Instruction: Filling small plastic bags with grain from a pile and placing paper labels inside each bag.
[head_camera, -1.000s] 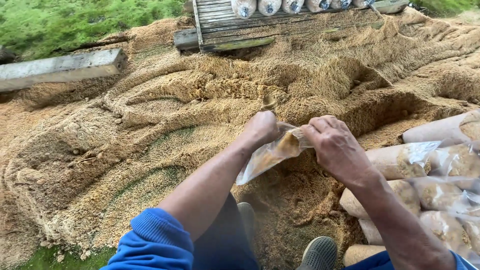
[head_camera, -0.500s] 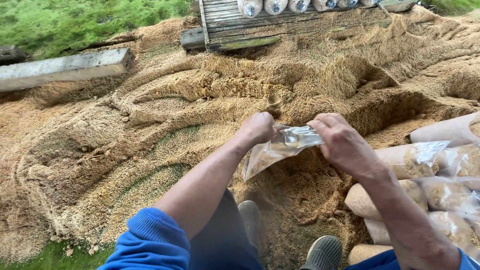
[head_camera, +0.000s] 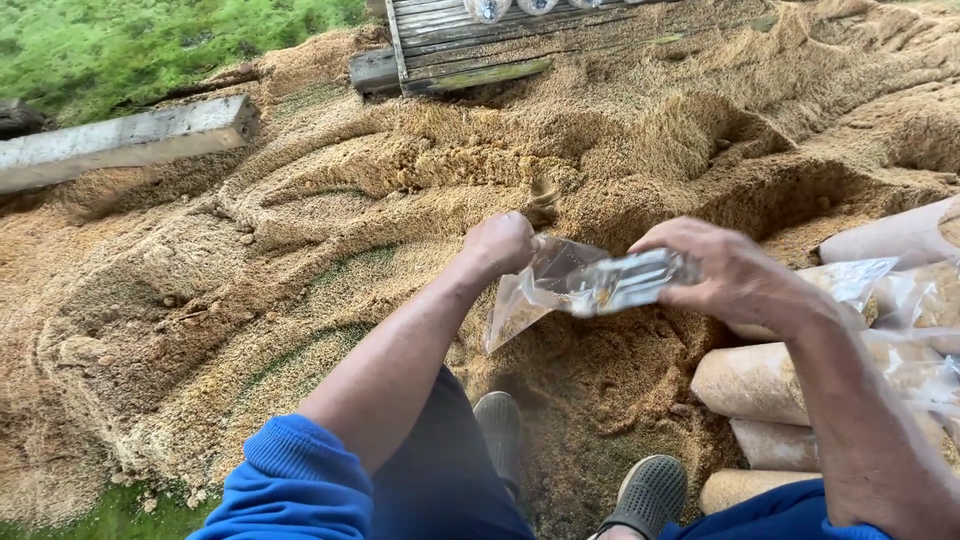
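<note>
1. One clear bag (head_camera: 575, 290), nearly empty, with a few grains inside. It is stretched level between both hands, above the sawdust (head_camera: 330, 250).
2. Left hand (head_camera: 500, 243): closed in a fist, pinching the bag's left end.
3. Right hand (head_camera: 735, 275): fingers curled over the bag's right end, gripping it from above.
4. Filled bags (head_camera: 765, 380) lie stacked at right, just beside the right forearm. At least five show, tan and log-shaped; the edge of view cuts off the rest, so the full count is unclear.
5. Two shoes (head_camera: 650, 492), grey, stand in the sawdust below the bag.
6. One concrete beam (head_camera: 125, 140) lies at upper left, beside grass (head_camera: 150, 45).
7. One wooden pallet (head_camera: 480, 40) sits at top, holding three more bags, only partly in view.
8. Blue sleeves (head_camera: 295, 480) are pushed up on both arms.
</note>
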